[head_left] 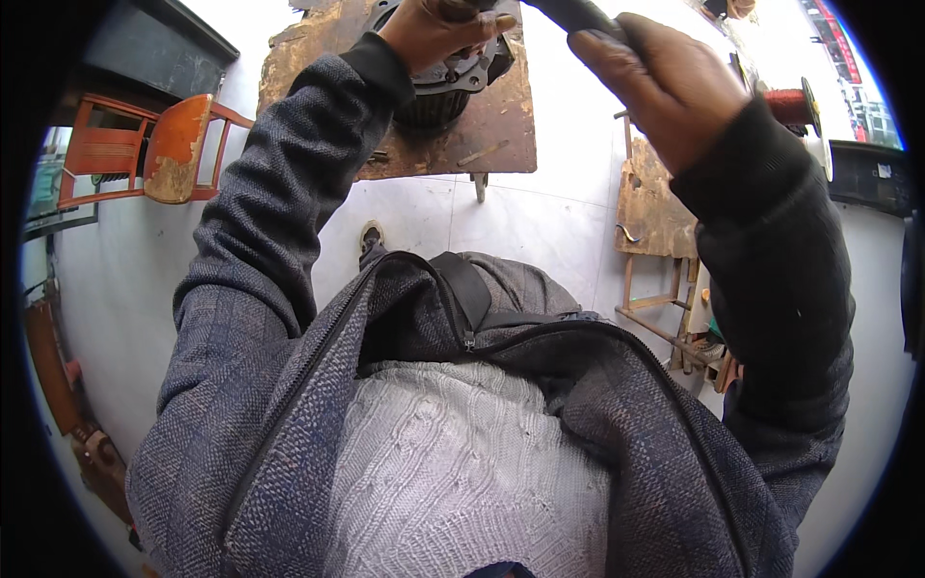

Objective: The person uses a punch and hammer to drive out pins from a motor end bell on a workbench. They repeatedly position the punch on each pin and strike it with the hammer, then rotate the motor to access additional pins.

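My right hand is closed round a thick dark handle, which runs up and left out of the picture, so its far end is hidden. Over the motor, my left hand has its fingers curled together at the top edge. Something dark shows at those fingers, but I cannot make out what it is. Below them sits an electric motor with a dark ribbed housing and a grey metal flange, partly covered by my left hand and sleeve. It rests on a worn wooden workbench.
A thin stick-like piece lies near the bench's front edge. To the left stands a worn orange-brown wooden chair. On the right are a wooden stool and a spool of copper-red wire. My shoe is on the pale tiled floor.
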Demonstrator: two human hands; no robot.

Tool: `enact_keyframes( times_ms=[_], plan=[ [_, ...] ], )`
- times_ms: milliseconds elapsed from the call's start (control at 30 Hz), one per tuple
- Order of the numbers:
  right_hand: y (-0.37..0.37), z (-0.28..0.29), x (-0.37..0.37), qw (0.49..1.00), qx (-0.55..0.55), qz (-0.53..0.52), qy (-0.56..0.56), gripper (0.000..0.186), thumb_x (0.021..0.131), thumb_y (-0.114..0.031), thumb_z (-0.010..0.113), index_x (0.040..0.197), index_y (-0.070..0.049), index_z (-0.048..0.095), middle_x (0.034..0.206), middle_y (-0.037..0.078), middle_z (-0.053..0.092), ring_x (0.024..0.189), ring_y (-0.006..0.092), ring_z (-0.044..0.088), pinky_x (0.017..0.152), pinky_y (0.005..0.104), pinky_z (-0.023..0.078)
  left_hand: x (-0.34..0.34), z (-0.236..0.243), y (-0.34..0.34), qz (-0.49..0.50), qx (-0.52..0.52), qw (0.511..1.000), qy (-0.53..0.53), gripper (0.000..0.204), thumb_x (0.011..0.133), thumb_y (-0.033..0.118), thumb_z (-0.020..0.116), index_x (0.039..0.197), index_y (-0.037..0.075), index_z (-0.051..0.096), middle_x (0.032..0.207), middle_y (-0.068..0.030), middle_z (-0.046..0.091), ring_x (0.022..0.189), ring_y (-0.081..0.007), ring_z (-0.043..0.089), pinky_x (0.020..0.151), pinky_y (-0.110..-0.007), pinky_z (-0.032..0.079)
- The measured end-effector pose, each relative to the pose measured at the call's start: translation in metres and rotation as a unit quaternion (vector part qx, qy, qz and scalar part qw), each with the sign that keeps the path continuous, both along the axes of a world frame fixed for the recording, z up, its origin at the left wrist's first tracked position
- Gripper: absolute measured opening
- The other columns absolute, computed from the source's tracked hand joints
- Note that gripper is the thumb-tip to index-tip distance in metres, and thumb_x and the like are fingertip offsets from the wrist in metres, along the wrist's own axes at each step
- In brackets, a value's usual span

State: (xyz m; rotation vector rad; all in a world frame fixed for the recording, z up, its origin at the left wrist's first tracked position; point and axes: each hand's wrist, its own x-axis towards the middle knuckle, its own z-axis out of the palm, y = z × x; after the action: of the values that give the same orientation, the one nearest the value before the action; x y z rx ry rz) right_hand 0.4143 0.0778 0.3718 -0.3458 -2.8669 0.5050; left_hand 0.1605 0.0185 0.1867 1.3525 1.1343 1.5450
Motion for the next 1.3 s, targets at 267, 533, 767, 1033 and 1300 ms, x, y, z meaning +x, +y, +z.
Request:
enact_keyframes(
  times_ms=[267,533,767,1033,1300],
  plan=[
    [0.011,-0.012,-0.007,0.982,0.010,-0.093,-0.163,0.067,0.104,-0.063,0.046,0.099,0.000,0.066,0.066,0.011,0.057,0.059,0.0229,0.055,0.059,0.0364,0.050,0.048,0.039,-0.018,0.247,0.166,0.944,0.145,0.011,0.094,0.006,0.073,0.104,0.002,0.071,0.093,-0.0042,0.072,0.082,-0.0121,0.067,0.068,-0.027,0.054],
    [0.024,0.008,-0.002,0.981,0.121,0.014,-0.152,0.045,0.106,-0.042,0.055,0.108,0.002,0.065,0.080,0.012,0.063,0.068,0.0205,0.061,0.064,0.0321,0.054,0.076,0.036,-0.019,0.211,0.006,0.958,-0.193,0.012,0.101,0.013,0.064,0.091,0.009,0.069,0.067,0.0008,0.061,0.050,-0.0070,0.054,0.042,-0.023,0.039],
    [0.006,0.126,0.030,0.962,0.196,0.152,-0.111,0.026,0.104,-0.016,0.056,0.120,0.003,0.062,0.097,0.014,0.066,0.079,0.0211,0.065,0.071,0.0303,0.056,0.071,0.017,0.000,0.492,0.205,0.812,0.237,0.019,0.096,0.013,0.068,0.078,0.009,0.064,0.069,-0.0007,0.062,0.056,-0.0122,0.057,0.050,-0.029,0.045],
    [-0.043,0.073,0.026,0.983,-0.045,-0.175,0.041,0.046,0.103,-0.041,0.061,0.111,0.004,0.068,0.079,0.011,0.066,0.068,0.0169,0.062,0.061,0.0297,0.050,0.074,0.023,0.007,0.457,0.104,0.877,-0.108,0.022,0.098,0.019,0.074,0.083,0.004,0.070,0.073,-0.0002,0.069,0.070,-0.0104,0.063,0.064,-0.029,0.049],
    [-0.011,0.020,0.000,0.953,-0.203,-0.131,-0.181,0.062,0.105,-0.052,0.052,0.106,0.008,0.066,0.083,0.021,0.068,0.077,0.0307,0.067,0.072,0.0419,0.052,0.080,0.019,-0.003,0.209,0.124,0.957,-0.157,0.008,0.100,0.000,0.062,0.106,0.004,0.065,0.105,-0.0048,0.067,0.091,-0.0125,0.064,0.073,-0.029,0.052]
  ],
)
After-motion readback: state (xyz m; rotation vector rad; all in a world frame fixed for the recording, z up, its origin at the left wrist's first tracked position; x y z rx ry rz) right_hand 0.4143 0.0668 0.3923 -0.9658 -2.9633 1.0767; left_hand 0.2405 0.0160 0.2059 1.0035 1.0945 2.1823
